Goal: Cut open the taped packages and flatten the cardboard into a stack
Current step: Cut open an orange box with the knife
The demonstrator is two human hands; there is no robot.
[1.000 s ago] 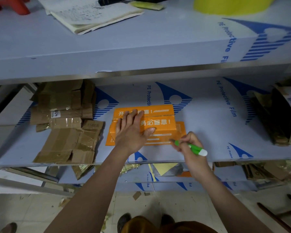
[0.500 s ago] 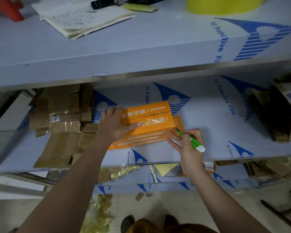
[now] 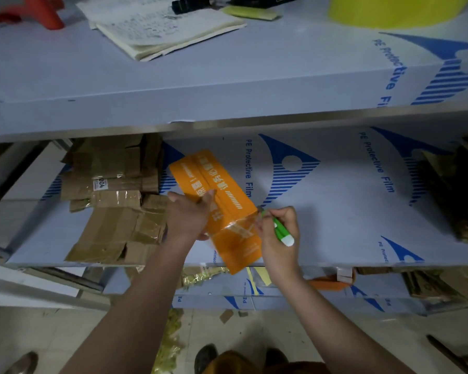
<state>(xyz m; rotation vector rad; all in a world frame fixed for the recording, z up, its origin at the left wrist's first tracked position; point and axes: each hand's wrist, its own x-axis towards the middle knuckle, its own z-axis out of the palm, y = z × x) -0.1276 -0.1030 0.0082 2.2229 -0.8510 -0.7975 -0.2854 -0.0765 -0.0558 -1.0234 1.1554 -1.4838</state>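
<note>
With the left hand (image 3: 191, 217) gripping the flat orange cardboard package (image 3: 222, 209), the right hand (image 3: 277, 233) pinches a green-handled cutter (image 3: 281, 231), its blade seemingly at the clear tape band, ready to slice.

A flat orange cardboard package (image 3: 222, 209) printed with white characters and hatch marks lies diagonally on the middle shelf (image 3: 335, 211). Its far end points toward the shelf's back and its near end overhangs the front edge. Clear shiny tape crosses it near the middle. A green and white utility cutter (image 3: 281, 231) stands slanted at the package's right edge, its tip at the tape. At the shelf's left end lies a loose stack of flattened brown cardboard pieces (image 3: 114, 203), still carrying strips of glossy tape.
</note>
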